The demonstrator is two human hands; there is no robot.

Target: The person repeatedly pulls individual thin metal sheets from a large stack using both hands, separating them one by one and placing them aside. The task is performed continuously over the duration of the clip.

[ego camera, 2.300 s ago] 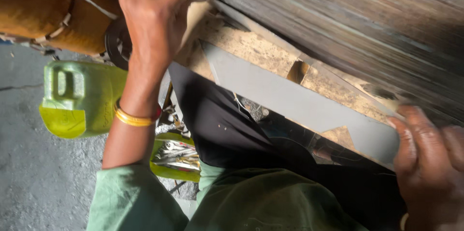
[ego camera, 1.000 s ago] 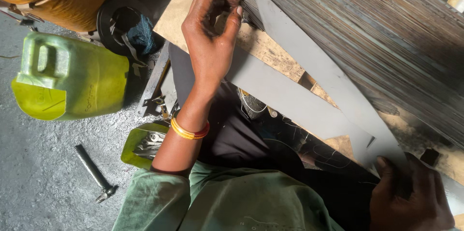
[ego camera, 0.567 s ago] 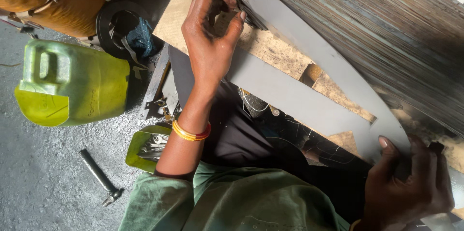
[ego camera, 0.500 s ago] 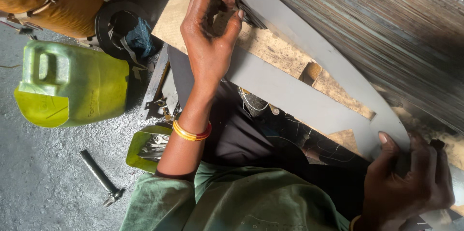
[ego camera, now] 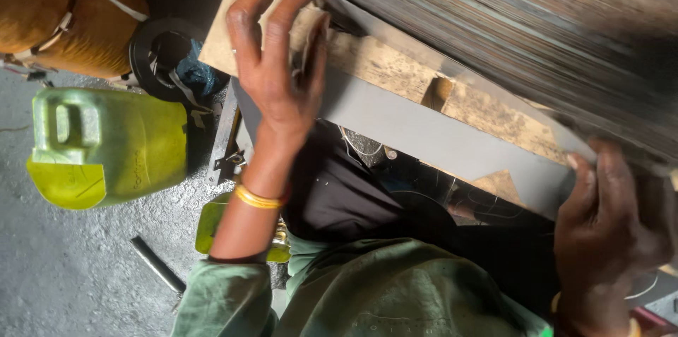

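Observation:
My left hand (ego camera: 279, 72) grips the left end of a thin grey metal sheet (ego camera: 452, 72) whose edge runs along the bottom of a tall stack of dark metal sheets (ego camera: 522, 33). My right hand (ego camera: 611, 217) clasps the sheet's right end, thumb on its face. Below the stack lies a rough wooden board (ego camera: 381, 62), with a second grey metal strip (ego camera: 438, 136) slanting across in front of it. A gold bangle (ego camera: 258, 199) circles my left wrist above a green sleeve.
A yellow-green plastic jerrycan (ego camera: 106, 146) lies on the grey floor at left, an orange-brown cylinder (ego camera: 56, 19) beyond it. A black round part (ego camera: 162, 55) sits by the board's corner. A small yellow tub (ego camera: 212, 224) and a metal rod (ego camera: 159, 266) lie near my knee.
The top grey sheet has swung up from a slant to lie against the underside of the stack. My right hand rose with its end; my left hand stayed at the left end.

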